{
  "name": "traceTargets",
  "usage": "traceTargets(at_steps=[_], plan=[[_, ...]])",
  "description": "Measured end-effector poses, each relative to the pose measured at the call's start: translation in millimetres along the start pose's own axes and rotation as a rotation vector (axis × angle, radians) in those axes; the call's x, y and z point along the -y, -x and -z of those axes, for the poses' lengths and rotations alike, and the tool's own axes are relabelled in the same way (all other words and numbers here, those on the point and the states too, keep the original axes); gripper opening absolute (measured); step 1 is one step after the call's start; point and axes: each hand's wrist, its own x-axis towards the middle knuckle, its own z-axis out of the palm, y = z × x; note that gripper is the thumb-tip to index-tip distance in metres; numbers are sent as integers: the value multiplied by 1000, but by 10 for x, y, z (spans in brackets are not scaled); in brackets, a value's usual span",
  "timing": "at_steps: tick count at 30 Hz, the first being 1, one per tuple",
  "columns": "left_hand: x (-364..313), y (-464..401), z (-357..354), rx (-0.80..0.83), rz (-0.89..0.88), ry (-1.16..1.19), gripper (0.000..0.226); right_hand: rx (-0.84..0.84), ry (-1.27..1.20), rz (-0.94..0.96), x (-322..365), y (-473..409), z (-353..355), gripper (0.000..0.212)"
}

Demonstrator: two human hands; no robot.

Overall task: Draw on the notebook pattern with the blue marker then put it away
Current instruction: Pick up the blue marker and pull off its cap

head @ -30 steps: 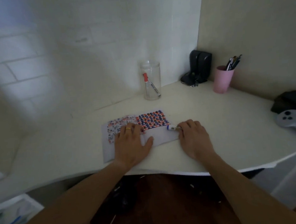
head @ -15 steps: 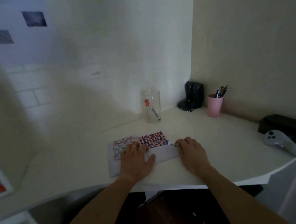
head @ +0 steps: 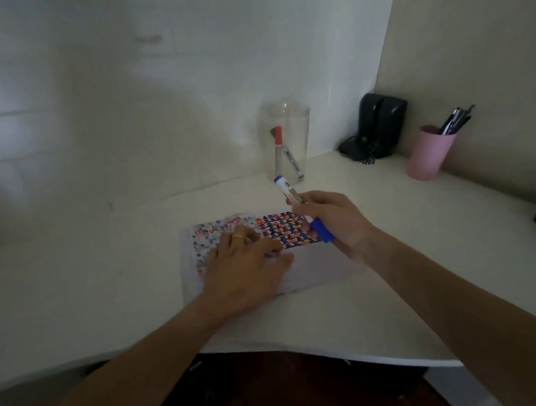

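Observation:
A notebook [head: 315,267] with a red, blue and white pattern lies on the white desk [head: 108,293]. My left hand [head: 248,264], with a yellow ring, rests flat on the notebook's left half. My right hand [head: 334,223] is raised just above the notebook's right edge and grips the blue marker [head: 286,190]. The marker's blue rear end points up toward the jar, and its blue cap sticks out below my fingers.
A clear glass jar [head: 288,144] holding a red-capped marker stands behind the notebook by the wall. A black device [head: 378,125] sits in the corner. To its right stands a pink cup [head: 428,153] with several pens. A dark object lies at the right edge.
My right hand has lifted the blue marker off the desk and now holds it tilted above the notebook's right edge. My left hand stays flat on the notebook. The camera tilted down.

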Motion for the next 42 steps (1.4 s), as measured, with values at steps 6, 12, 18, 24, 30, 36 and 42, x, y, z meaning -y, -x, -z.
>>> traceTargets(at_steps=[6, 12, 18, 24, 30, 36, 42], plan=[[261, -552, 277, 90, -205, 41, 23, 53, -5, -65, -266, -162, 92, 25], [292, -1016, 176, -166, -346, 111, 21, 80, -123, -102, -231, -139, 93, 32], [363, -918, 36, -147, -498, 61, 41, 57, -232, -66, -238, -161, 74, 20], [303, -871, 66, -264, -616, -82, 34, 33, -371, -25, -216, -139, 19, 18], [274, -883, 74, -238, -634, -41, 38, -23, -400, 31, -261, -125, -55, 46], [105, -839, 208, -68, -496, 259, 36, -99, -325, 203, -168, -50, -95, 24], [128, -873, 226, -249, -780, -104, 15, -145, -324, 216, -125, -15, -125, 36]])
